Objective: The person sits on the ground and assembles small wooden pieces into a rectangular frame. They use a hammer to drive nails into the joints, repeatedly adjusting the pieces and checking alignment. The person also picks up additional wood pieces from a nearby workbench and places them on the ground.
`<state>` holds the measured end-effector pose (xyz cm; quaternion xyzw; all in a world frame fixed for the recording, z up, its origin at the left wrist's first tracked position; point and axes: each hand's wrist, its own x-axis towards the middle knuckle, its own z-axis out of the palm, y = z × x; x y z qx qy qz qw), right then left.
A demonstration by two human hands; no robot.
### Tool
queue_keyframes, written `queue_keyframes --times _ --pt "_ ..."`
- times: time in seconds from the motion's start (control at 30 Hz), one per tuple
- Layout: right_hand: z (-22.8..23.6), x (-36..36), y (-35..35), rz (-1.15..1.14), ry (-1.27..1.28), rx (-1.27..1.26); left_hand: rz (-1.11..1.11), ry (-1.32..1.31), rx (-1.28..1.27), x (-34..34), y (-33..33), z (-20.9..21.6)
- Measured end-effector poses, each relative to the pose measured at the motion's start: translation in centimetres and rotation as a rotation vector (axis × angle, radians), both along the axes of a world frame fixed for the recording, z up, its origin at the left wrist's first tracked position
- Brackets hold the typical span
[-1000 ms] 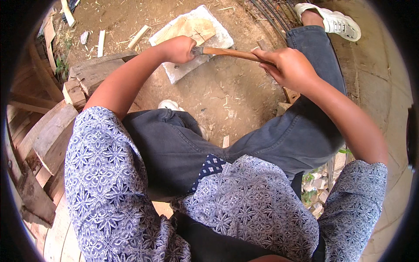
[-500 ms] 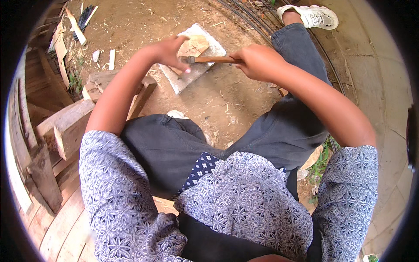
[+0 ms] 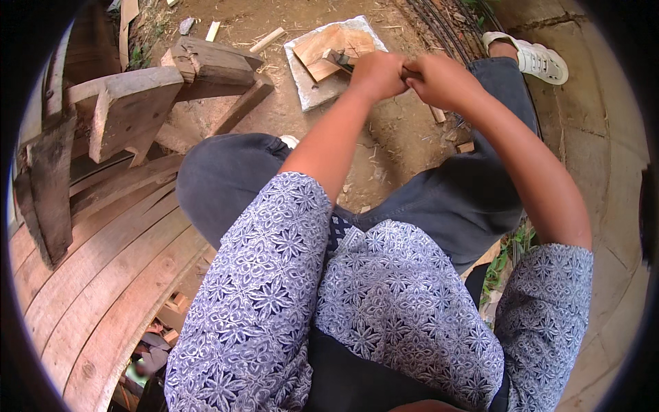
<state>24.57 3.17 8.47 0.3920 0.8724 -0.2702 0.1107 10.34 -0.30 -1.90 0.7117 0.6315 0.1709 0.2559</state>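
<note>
My left hand [image 3: 379,74] and my right hand [image 3: 441,81] are both closed, one beside the other, around a wooden-handled tool [image 3: 337,59]. Its handle is mostly hidden by my fingers. The dark head sticks out past my left hand, over a flat piece of light-brown wood [image 3: 349,36]. Whether the head touches that wood, I cannot tell. Dark lines mark the wood's surface, and beneath it lies a pale rectangular slab [image 3: 311,95] on the dirt ground.
Heavy timber pieces [image 3: 216,69] are stacked at the left, above long planks [image 3: 103,302]. Dark cables or rods [image 3: 439,31] run along the ground at the upper right, near my white shoe [image 3: 542,62]. A pale concrete-like surface [image 3: 604,137] borders the right side.
My left hand was open near the tool's head; now it is closed on the handle beside my right hand. The view has shifted, so the slab and timber sit elsewhere in it.
</note>
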Motion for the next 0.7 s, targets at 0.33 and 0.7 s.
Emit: queue_keyframes --times 0.33,0.7 --pt "-2.4 4.3 0.1 -0.155 0.115 -0.037 -0.145 -0.033 0.168 0.9 0.0 -0.1" --pt "-0.9 6.3 -1.2 -0.237 0.068 -0.071 0.625 -0.151 0.107 -9.6 -0.2 -5.9"
